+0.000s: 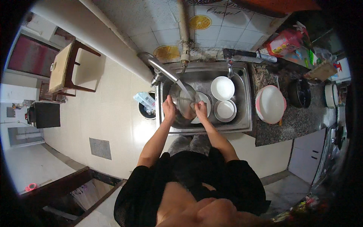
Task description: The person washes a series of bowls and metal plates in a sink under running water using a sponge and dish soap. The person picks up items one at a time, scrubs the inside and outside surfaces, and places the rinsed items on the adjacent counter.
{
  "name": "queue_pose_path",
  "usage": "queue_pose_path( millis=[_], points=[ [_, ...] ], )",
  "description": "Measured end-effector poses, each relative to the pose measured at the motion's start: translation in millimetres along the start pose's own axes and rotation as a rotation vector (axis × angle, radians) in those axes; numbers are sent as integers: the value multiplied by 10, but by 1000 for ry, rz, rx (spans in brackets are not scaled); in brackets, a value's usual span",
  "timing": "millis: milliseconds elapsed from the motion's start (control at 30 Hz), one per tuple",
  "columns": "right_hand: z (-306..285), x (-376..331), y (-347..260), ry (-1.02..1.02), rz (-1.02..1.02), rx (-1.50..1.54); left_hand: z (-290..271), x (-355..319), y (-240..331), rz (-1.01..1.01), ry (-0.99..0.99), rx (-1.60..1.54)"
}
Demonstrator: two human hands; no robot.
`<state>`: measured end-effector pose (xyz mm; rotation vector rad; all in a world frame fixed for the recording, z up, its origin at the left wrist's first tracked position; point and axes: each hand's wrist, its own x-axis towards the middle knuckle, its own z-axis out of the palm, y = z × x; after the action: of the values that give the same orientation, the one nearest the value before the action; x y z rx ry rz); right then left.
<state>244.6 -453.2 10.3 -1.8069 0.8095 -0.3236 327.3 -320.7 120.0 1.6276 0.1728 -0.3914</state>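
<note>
As water (pixel 184 87) from the faucet (pixel 164 71) hits it, the shiny grey bowl (pixel 182 101) lies between left hand (pixel 169 109) and right hand (pixel 201 110), each pinching its rim (neither clearly closer), over the sink's (pixel 249 102) left side.

The pale floor (pixel 117 113) is brightly lit, with glare left of the sink (pixel 248 94); a shadow is cast beside the table (pixel 60 68); outer edges are bent and blackened.
</note>
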Motion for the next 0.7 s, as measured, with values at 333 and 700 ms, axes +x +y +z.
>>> queue_pose_path(
  millis=[333,700],
  points=[
    [-136,-465,-1164,-27,-531,78,210,96,-222,156,-167,-83],
    [51,382,-420,25,-95,117,191,-12,-105,231,-109,454]
  ],
)
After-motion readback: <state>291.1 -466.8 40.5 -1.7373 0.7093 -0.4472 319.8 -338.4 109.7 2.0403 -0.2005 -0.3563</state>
